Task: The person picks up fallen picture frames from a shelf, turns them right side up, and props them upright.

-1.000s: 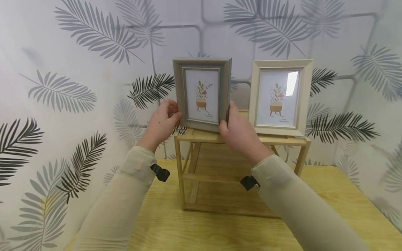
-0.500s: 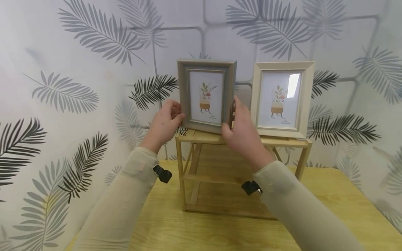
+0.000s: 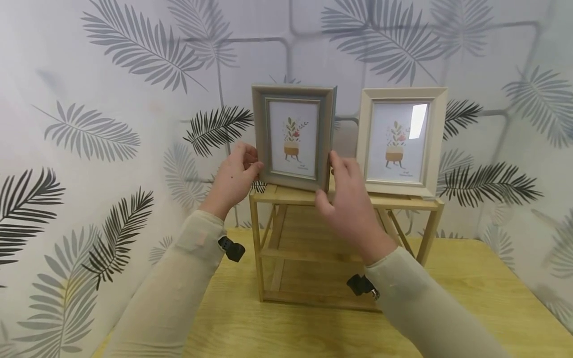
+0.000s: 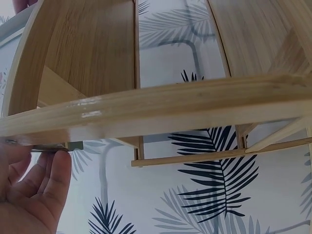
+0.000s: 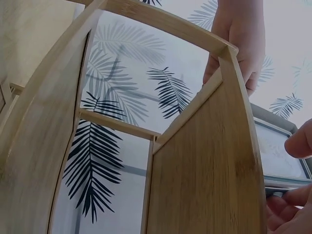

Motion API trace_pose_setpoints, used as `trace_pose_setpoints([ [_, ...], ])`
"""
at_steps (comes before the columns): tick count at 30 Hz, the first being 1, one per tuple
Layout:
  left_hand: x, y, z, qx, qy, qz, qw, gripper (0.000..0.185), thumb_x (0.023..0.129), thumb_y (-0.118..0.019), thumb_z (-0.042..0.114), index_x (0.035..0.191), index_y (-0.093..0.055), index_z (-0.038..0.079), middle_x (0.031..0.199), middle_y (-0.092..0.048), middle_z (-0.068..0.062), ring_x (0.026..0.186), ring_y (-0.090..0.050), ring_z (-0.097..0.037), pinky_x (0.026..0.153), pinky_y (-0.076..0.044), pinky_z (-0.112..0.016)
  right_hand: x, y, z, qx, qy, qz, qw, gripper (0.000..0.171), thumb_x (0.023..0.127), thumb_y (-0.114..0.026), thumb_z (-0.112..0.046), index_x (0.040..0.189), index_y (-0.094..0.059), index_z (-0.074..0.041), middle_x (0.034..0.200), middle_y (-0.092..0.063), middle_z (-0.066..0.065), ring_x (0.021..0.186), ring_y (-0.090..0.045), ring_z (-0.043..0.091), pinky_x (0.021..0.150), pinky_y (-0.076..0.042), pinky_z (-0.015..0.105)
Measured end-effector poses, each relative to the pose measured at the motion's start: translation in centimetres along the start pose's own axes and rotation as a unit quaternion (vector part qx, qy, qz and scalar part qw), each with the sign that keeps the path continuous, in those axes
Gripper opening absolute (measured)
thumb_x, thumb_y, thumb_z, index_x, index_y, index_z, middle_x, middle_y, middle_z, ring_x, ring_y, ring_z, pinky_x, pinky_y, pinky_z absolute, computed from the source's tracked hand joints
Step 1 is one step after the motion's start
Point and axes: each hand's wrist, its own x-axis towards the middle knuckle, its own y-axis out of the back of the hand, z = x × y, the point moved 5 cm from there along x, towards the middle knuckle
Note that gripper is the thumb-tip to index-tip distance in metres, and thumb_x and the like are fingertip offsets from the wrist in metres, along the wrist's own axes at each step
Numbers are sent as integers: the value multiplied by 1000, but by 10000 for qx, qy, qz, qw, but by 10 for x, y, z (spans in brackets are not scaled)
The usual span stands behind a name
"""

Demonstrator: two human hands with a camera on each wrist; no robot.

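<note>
A grey-brown picture frame [image 3: 293, 136] with a potted-plant print stands tilted on the left part of a wooden shelf rack's top [image 3: 286, 195]. My left hand [image 3: 233, 174] holds its lower left edge between thumb and curled fingers. At the lower right, my right hand [image 3: 351, 204] has its thumb by the front corner and its fingers at the side edge. Below the rack's rail in the left wrist view, the left hand [image 4: 36, 195] curls upward. In the right wrist view the right hand [image 5: 295, 214] curls its fingers under the picture frame [image 5: 278, 151].
A cream picture frame [image 3: 396, 141] with the same print stands to the right on the rack, glare on its glass. The rack has two lower tiers [image 3: 309, 273] and rests on a yellow wood-grain table [image 3: 224, 318]. Leaf-patterned wall covering [image 3: 134, 59] lies behind.
The grey-brown picture frame has shifted slightly right in view, along with the rest of the scene. My right hand has slid down its right edge, with the thumb lower. The left hand keeps its hold.
</note>
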Motion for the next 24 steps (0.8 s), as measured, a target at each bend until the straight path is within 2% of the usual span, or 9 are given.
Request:
trace_pose_setpoints([
  [3,-1,1,1,-116,-69,55,9999,25,107,-53,23,128,-49,12,126,-58,-8,102,-63,-23,84,-52,-44,0,1,-3,74,33,-21,10000,76,95,-61,-14,159,-23,0,138,-41,19,121,-48,29,92,-49,44],
  [8,-3,1,1,-344,-202,97,9992,24,109,-46,18,130,-50,8,125,-58,-12,102,-66,-26,88,-54,-43,2,1,-3,131,-157,-227,9995,78,96,-60,-17,161,-20,-4,141,-38,17,127,-47,29,90,-52,42],
  [14,-6,0,2,-332,-336,29,9989,26,110,-40,17,131,-50,5,117,-60,-14,103,-65,-30,90,-53,-43,3,3,-2,154,-289,-357,9988,79,97,-60,-20,161,-18,-4,145,-37,18,129,-47,30,95,-51,43],
  [24,-13,-4,8,-281,-266,-141,9992,30,110,-37,15,137,-49,6,122,-58,-10,105,-64,-27,91,-52,-43,4,4,3,195,-525,-351,9978,81,96,-60,-20,161,-15,0,148,-35,23,127,-48,34,100,-48,49],
])
